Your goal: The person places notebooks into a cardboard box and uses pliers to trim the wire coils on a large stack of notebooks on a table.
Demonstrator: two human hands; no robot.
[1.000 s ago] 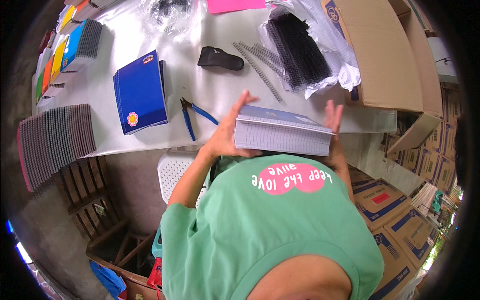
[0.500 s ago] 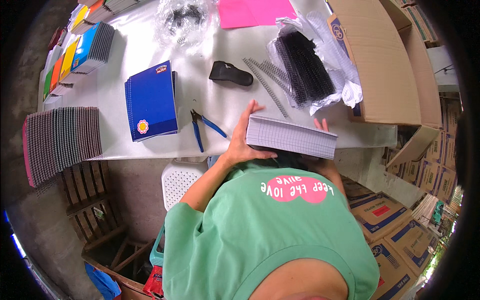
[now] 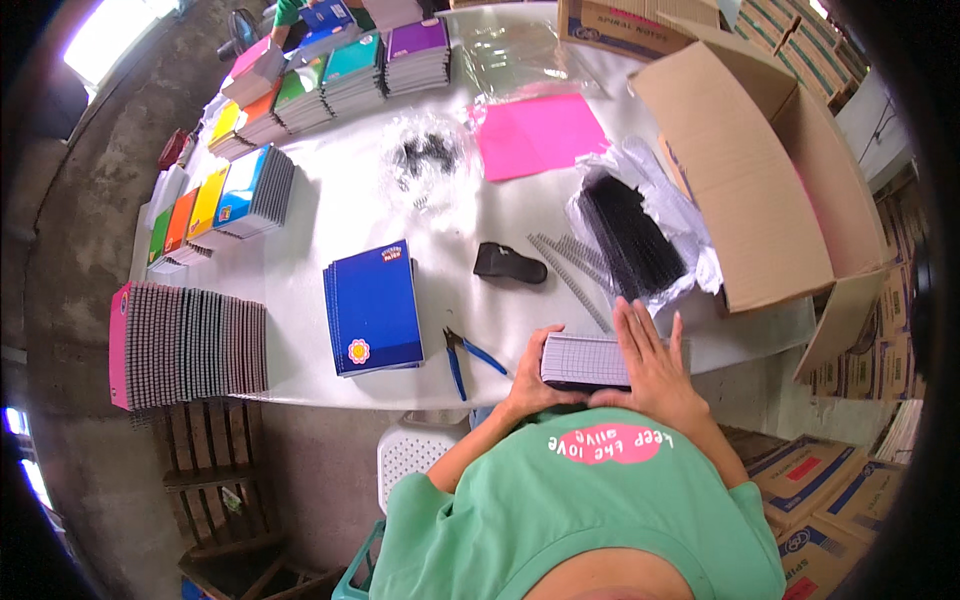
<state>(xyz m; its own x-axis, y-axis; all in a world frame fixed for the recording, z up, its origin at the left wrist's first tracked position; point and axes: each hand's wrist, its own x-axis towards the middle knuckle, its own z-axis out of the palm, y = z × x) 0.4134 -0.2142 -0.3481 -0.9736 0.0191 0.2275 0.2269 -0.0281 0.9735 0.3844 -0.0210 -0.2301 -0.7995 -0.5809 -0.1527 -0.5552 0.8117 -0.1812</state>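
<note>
A thick block of grid-lined sheets (image 3: 583,360) rests at the table's near edge, in front of my body. My left hand (image 3: 535,378) grips its left end, with the thumb along the near side. Flat across its right part lies my right hand (image 3: 655,365), fingers stretched out and thumb toward the near side, hiding that end. Cutting pliers with blue handles (image 3: 466,352) lie left of my left hand. Beyond the block are loose grey binding coils (image 3: 572,275), and a black cloth-like pouch or case (image 3: 508,263) is nearby.
Blue notebooks (image 3: 372,310) are stacked left of the pliers. Spiral-bound notebooks (image 3: 190,340) and other colourful piles (image 3: 250,190) line the left side. Black coils (image 3: 630,235) lie on white wrapping beside an open cardboard box (image 3: 740,180). Pink sheets (image 3: 540,135) lie farther back.
My right hand has come from behind the block's far right side to lie flat over its top. The block now sits lower at the table edge. The view has shifted, showing more of the table's far end.
</note>
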